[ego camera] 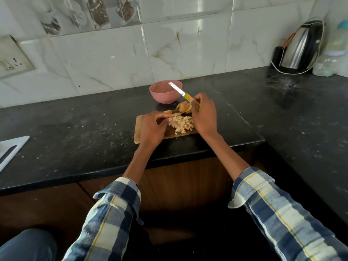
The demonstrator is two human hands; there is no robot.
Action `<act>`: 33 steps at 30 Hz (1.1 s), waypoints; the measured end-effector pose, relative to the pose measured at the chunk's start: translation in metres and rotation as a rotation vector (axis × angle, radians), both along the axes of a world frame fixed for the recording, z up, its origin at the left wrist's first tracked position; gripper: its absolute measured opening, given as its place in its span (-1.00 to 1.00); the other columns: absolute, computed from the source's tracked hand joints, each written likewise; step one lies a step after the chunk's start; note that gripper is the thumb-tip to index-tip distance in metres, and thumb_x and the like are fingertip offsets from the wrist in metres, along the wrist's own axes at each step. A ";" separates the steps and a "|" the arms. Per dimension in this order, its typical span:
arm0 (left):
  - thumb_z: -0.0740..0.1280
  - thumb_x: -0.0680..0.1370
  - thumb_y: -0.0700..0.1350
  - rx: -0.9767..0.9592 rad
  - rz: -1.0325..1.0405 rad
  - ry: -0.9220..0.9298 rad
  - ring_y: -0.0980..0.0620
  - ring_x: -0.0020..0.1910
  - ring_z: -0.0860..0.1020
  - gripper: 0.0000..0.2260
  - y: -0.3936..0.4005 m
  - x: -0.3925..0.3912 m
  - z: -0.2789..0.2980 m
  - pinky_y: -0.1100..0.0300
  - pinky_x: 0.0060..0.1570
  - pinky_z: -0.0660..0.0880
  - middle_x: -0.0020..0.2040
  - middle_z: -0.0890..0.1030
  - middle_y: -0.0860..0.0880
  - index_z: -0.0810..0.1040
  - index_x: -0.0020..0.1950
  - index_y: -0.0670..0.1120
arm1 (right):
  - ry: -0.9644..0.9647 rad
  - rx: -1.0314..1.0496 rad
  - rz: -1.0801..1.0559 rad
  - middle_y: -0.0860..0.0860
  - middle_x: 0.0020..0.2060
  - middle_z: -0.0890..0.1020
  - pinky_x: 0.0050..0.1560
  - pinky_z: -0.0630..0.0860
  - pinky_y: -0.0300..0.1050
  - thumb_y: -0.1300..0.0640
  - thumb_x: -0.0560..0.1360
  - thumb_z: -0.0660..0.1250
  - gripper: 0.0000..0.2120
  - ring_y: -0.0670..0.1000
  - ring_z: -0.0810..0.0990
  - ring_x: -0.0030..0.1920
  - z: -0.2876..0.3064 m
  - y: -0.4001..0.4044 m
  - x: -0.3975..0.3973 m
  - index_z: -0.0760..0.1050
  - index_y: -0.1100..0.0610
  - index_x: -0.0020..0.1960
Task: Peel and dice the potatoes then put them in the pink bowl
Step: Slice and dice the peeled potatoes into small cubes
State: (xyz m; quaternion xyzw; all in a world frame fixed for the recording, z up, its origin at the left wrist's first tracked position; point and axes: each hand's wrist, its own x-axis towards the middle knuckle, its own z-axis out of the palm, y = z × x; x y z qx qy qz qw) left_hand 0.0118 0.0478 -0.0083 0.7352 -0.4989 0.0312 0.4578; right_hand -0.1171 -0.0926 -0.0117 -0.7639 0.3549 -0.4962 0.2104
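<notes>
A wooden cutting board (138, 132) lies on the black counter with a pile of diced potato (182, 124) on it. Potato peels (185, 108) lie heaped at the board's far edge. Behind them stands the pink bowl (163, 95). My right hand (204, 114) grips a yellow-handled knife (178, 89), its blade raised and pointing up-left over the bowl. My left hand (151, 129) rests on the board left of the dice, its fingers curled, the fingertips at the edge of the pile. Whether they pinch a piece is unclear.
A steel kettle (301, 48) with its cord stands at the back right beside a clear plastic container (331, 63). A white board (11, 149) lies at the left edge. A wall socket (13, 63) is on the tiles. The counter turns a corner on the right.
</notes>
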 end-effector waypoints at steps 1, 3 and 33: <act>0.47 0.60 -0.11 0.008 -0.016 0.004 0.32 0.03 0.62 -0.84 0.000 0.003 0.000 0.45 0.09 0.49 0.07 0.71 0.20 0.75 0.13 0.09 | 0.004 -0.016 0.004 -0.08 -0.13 0.54 -0.24 0.30 -0.25 0.06 0.68 0.29 -0.91 -0.04 0.51 -0.07 -0.001 0.000 0.000 0.49 0.08 0.07; 0.48 0.59 -0.14 0.011 -0.031 0.004 0.29 0.05 0.65 -0.81 -0.001 0.011 0.000 0.30 0.13 0.57 0.07 0.72 0.23 0.75 0.12 0.13 | -0.008 -0.027 0.008 -0.07 -0.13 0.56 -0.21 0.33 -0.22 0.06 0.68 0.29 -0.91 -0.04 0.52 -0.08 -0.003 -0.001 0.001 0.49 0.08 0.08; 0.34 0.65 -0.21 0.266 0.048 -0.174 -0.03 -0.16 0.63 -0.84 -0.049 0.056 0.036 0.09 -0.17 0.59 -0.07 0.72 -0.13 0.74 0.03 -0.18 | 0.026 0.058 -0.002 -0.04 -0.15 0.58 -0.26 0.50 -0.12 0.04 0.69 0.28 -0.90 -0.07 0.56 -0.17 -0.007 -0.006 -0.002 0.47 0.07 0.08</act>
